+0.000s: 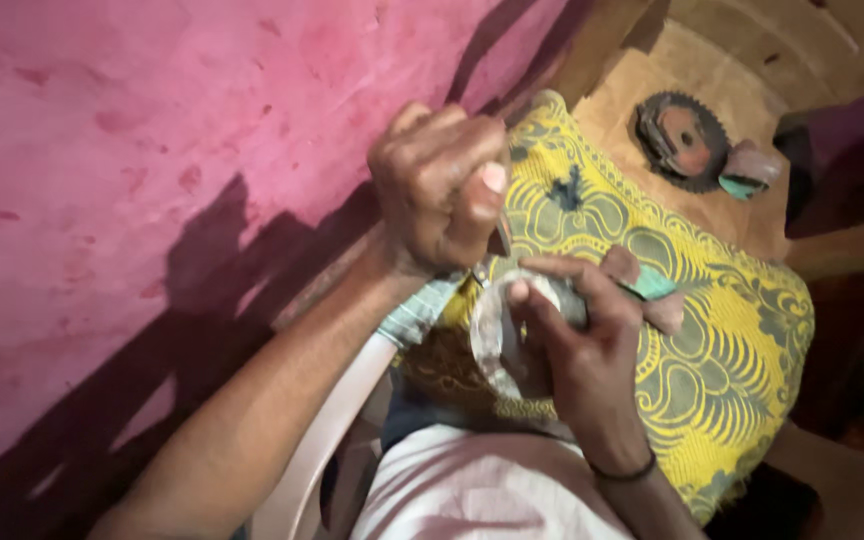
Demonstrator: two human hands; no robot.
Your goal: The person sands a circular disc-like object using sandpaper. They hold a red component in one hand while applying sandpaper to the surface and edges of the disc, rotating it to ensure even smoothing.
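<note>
pink wall fills my view left of fingers, shadows across it. white plastic chair arm below my left forearm. my left hand fisted tight round thin tool, tip barely showing; kind unclear. just below, my right hand pinches grey rounded piece, thumb on rim, over yellow patterned cloth. beyond fingers, upper right: rusty toothed sprocket on brown board, well apart.

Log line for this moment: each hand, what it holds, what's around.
left hand: fist on thin tool | right hand: holding round grey piece over yellow cloth | toothed wheel on floor beyond
</note>
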